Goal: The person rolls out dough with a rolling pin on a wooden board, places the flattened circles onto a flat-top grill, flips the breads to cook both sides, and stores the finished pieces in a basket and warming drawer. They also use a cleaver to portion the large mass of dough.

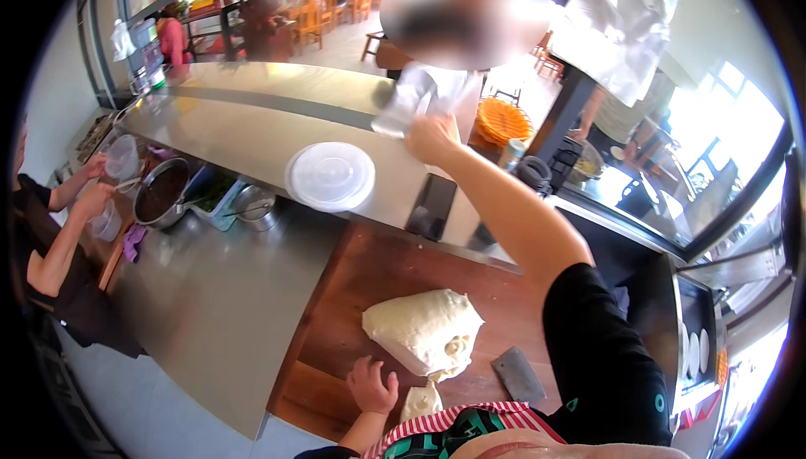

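Note:
My right hand [434,138] is stretched out over the far side of the counter, closed on a pale, translucent plastic bag [409,97] that looks blurred. On the wooden board [371,257] my left hand [371,385] rests with its fingers apart, holding nothing. A big lump of dough [422,330] lies just beyond it, and a smaller dough piece [422,401] is beside it, nearer my body. To the right of the dough lies a metal dough scraper or blade [518,374].
Stacked plastic lids [330,176] and a dark phone-like object [432,204] sit on the raised counter [252,138]. At left, a co-worker's hands [94,198] are by a pot [162,194]. A person, face blurred, stands across the counter. An orange basket [502,120] is beyond it.

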Motion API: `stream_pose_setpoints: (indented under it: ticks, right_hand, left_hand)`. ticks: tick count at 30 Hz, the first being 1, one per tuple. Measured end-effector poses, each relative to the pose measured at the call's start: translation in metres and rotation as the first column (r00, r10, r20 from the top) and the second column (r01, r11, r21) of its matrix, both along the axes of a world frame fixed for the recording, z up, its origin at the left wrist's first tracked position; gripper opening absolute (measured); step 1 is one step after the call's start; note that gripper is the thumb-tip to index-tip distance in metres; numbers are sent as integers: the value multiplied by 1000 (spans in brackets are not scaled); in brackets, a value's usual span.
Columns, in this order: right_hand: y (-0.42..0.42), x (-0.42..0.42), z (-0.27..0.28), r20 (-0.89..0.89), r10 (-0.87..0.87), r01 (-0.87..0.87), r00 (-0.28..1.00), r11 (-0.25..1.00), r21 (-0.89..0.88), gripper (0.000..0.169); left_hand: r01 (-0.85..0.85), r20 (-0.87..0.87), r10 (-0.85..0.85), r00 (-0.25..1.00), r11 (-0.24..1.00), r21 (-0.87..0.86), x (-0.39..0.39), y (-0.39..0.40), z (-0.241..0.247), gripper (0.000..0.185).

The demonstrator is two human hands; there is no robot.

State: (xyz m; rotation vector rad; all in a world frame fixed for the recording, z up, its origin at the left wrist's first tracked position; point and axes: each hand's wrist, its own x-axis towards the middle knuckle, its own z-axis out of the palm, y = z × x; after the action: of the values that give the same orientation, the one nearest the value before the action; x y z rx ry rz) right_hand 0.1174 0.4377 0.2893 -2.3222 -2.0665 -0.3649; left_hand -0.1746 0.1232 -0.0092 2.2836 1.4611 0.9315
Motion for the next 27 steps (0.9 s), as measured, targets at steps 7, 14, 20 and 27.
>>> stream_pose_setpoints:
  ticks: [7,14,20,27]
  right_hand:
    - [5,46,-71,-396,182,-155,900,983,98,43]
    - [-263,1,-72,-742,346,-100,574,929,355,21]
    - [-570,0,-222,-642,-317,305,698,943,-134,44]
    - [-613,3,-244,-445,-371,345,815,928,-142,67]
  left_hand:
    - [-2,16,2,1000,1000,-30,-1,1,5,38]
    - [-60,-46,58,997,997,-49,3,-4,-13,35]
    - [-15,-52,14,999,1000,-19,-1,-10,-14,30]
    - [494,85,-487,869,849,-187,32,-79,-10,39]
